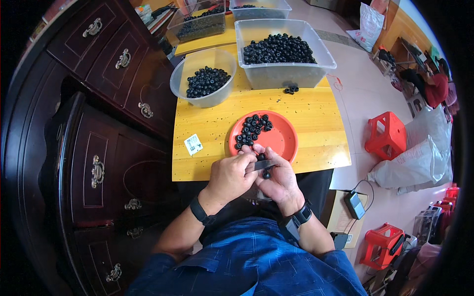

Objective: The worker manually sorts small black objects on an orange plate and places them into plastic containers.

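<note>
My left hand (229, 175) pinches a thin, flat grey blade (260, 165) that reaches across toward the other palm. Opposite it, my right hand (280, 181) is curled with the palm up around small round black parts; one black part (261, 157) sits at the fingers and another (266, 174) lies lower by the palm. Whether the blade touches a part, I cannot tell. Just beyond the fingertips is a red plate (284, 135), its left half bearing a cluster of black ring-shaped parts (254, 127) with holes. Both hands overlap the plate's near rim.
On the yellow table (316, 123) stand a round clear tub (177, 81) and a large clear bin (286, 76), both holding black parts. Several loose parts (291, 90) lie by the bin. A white label (193, 144) lies left. Dark drawers (118, 167) flank the left; a red stool (385, 135) stands right.
</note>
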Action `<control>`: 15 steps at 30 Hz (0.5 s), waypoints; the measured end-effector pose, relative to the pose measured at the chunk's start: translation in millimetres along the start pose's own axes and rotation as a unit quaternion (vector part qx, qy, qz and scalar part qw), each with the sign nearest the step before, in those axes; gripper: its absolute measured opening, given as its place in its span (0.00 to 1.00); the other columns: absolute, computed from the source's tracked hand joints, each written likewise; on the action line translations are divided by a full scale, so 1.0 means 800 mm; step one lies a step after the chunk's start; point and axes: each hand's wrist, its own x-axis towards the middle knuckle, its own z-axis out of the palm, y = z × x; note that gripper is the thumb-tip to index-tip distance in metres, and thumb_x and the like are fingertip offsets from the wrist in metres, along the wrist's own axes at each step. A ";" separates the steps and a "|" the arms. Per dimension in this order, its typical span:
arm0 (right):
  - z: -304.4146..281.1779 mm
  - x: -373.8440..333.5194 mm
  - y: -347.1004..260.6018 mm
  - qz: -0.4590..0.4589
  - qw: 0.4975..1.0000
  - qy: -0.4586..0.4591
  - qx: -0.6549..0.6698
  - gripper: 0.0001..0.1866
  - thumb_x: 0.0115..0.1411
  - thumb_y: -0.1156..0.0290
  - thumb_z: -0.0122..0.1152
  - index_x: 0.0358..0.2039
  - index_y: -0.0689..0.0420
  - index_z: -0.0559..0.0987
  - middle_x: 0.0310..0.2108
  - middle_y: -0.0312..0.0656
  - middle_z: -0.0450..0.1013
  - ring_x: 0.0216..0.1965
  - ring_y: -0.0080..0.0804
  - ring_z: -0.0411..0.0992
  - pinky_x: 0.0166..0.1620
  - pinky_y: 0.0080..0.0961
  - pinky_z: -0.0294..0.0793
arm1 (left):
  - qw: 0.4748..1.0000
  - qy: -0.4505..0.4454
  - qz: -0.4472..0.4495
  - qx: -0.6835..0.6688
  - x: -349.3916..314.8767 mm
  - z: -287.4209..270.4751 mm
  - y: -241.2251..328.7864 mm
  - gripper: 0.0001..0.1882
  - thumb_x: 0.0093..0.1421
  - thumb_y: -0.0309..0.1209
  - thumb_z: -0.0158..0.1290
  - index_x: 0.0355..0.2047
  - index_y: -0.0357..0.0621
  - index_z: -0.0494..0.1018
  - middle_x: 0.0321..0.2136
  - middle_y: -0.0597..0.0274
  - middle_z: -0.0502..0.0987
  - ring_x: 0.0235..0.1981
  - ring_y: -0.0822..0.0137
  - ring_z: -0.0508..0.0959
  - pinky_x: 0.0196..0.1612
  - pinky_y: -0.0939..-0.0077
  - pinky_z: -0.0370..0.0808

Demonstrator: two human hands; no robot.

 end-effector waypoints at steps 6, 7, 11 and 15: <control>0.006 -0.001 -0.007 -0.003 1.000 0.021 -0.017 0.16 0.70 0.64 0.46 0.48 0.62 0.75 0.55 0.53 0.71 0.55 0.42 0.70 0.60 0.40 0.69 | 0.999 0.033 0.010 -0.036 0.002 -0.002 -0.008 0.08 0.52 0.25 0.62 0.32 0.41 0.76 0.20 0.57 0.78 0.20 0.62 0.80 0.25 0.71 0.74; 0.008 -0.003 -0.008 0.001 0.999 0.023 -0.030 0.15 0.70 0.66 0.48 0.48 0.62 0.75 0.55 0.52 0.72 0.53 0.40 0.72 0.56 0.37 0.73 | 0.995 0.048 -0.017 -0.090 0.002 -0.004 -0.007 0.07 0.54 0.24 0.61 0.34 0.40 0.77 0.21 0.59 0.79 0.21 0.68 0.79 0.26 0.74 0.73; 0.002 -0.002 -0.007 -0.022 0.997 0.038 -0.061 0.12 0.68 0.70 0.53 0.48 0.61 0.76 0.48 0.47 0.75 0.46 0.31 0.76 0.44 0.24 0.79 | 0.971 0.071 -0.073 -0.215 0.003 -0.009 -0.011 0.06 0.59 0.23 0.58 0.37 0.36 0.77 0.23 0.67 0.79 0.25 0.82 0.74 0.28 0.83 0.71; 0.016 -0.004 0.000 -0.026 0.985 0.028 -0.170 0.12 0.67 0.69 0.56 0.50 0.57 0.75 0.35 0.33 0.74 0.28 0.13 0.69 0.25 0.07 0.66 | 0.951 0.054 -0.118 -0.281 -0.001 -0.004 -0.026 0.04 0.62 0.23 0.56 0.37 0.36 0.77 0.25 0.72 0.77 0.24 0.85 0.70 0.27 0.87 0.66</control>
